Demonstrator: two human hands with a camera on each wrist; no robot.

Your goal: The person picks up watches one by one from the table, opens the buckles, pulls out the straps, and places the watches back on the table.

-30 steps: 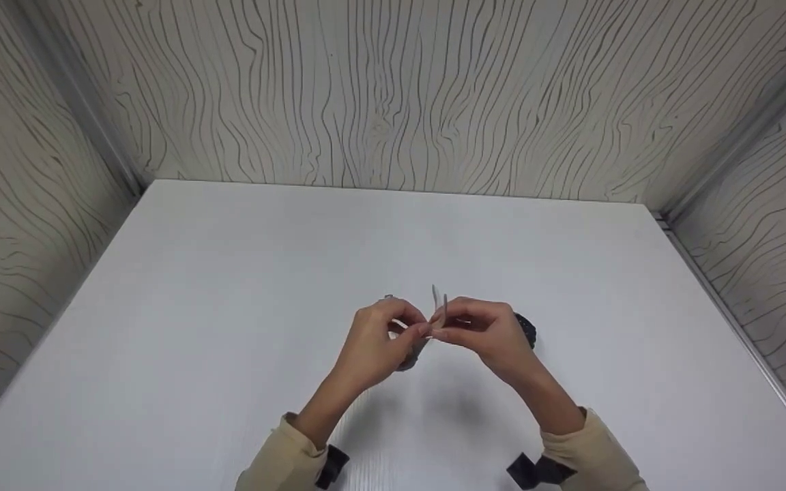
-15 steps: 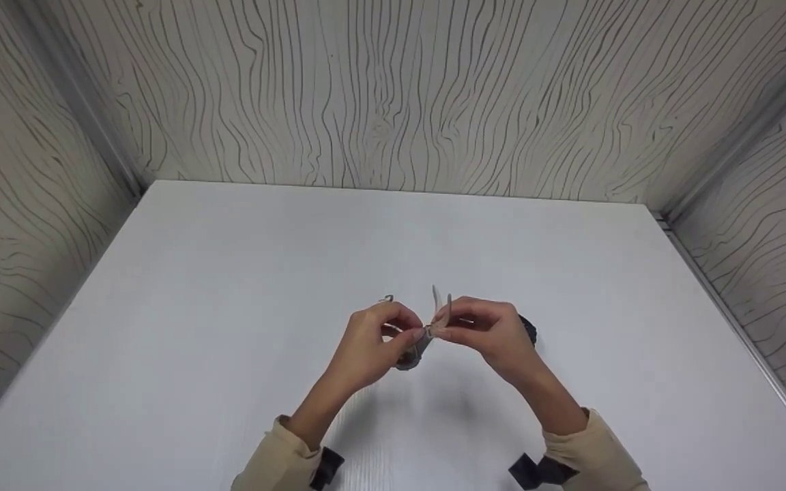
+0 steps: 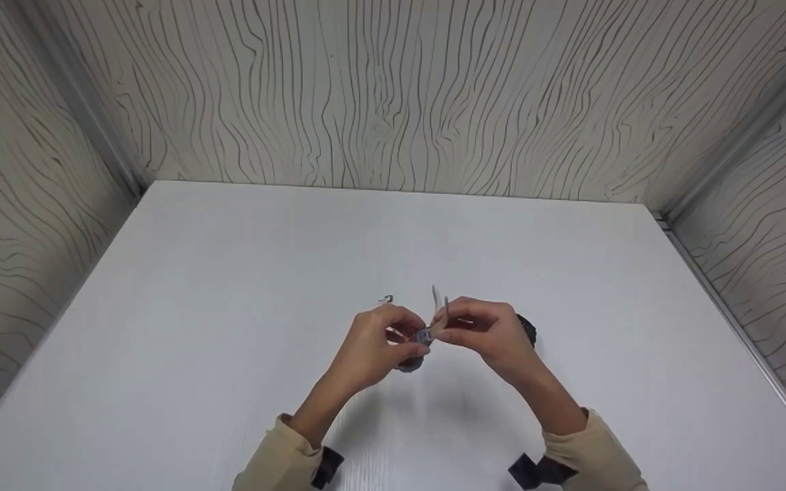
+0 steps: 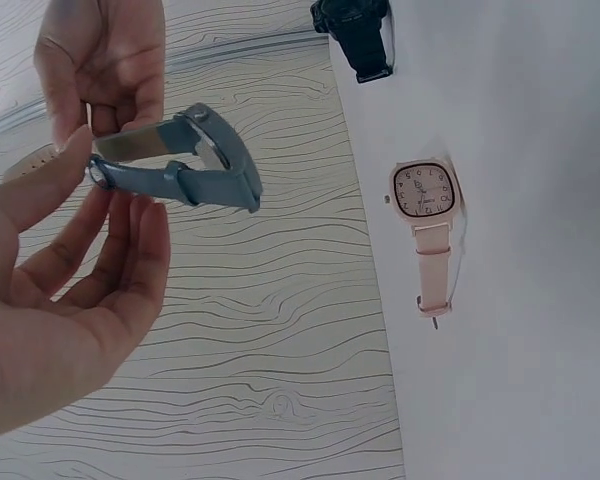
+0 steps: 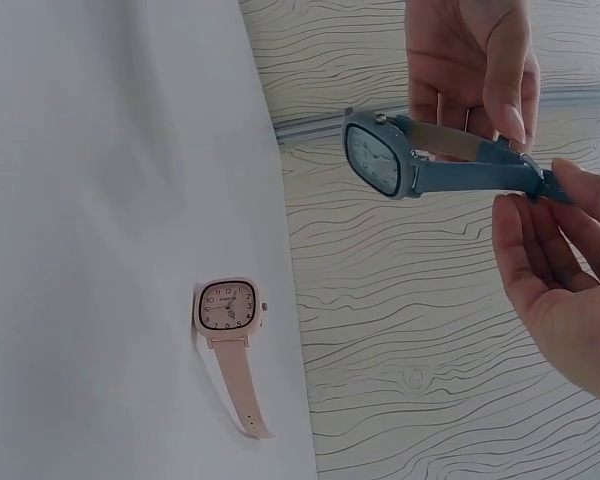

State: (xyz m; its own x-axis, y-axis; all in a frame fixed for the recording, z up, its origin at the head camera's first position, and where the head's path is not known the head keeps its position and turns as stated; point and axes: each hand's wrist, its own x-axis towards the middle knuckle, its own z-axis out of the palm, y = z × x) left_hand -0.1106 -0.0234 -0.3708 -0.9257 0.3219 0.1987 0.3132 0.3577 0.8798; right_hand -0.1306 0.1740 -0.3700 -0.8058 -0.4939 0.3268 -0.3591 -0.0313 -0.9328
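Observation:
Both hands hold a blue wristwatch (image 5: pixel 375 155) between them, its strap bent round into a loop. My left hand (image 3: pixel 376 344) has the buckle end between thumb and fingers; in the right wrist view its thumb lies close to the buckle (image 5: pixel 525 165). My right hand (image 3: pixel 492 332) pinches the strap's free end, which points up past its fingertips in the head view. Seen from the left wrist, the watch case (image 4: pixel 220 150) hangs away from the fingers, dial turned mostly aside. The left hand covers part of the watch in the head view.
On the white table (image 3: pixel 284 252) lies a pink wristwatch (image 4: pixel 425 190), dial up with its strap stretched out. A black watch (image 3: pixel 527 331) lies partly hidden behind the right hand. Wood-patterned panels (image 3: pixel 379 95) stand around the table's back and sides.
The left thumb has shifted down and off the buckle, so the buckle now shows between the hands. The right hand has stayed almost still, keeping its pinch on the strap.

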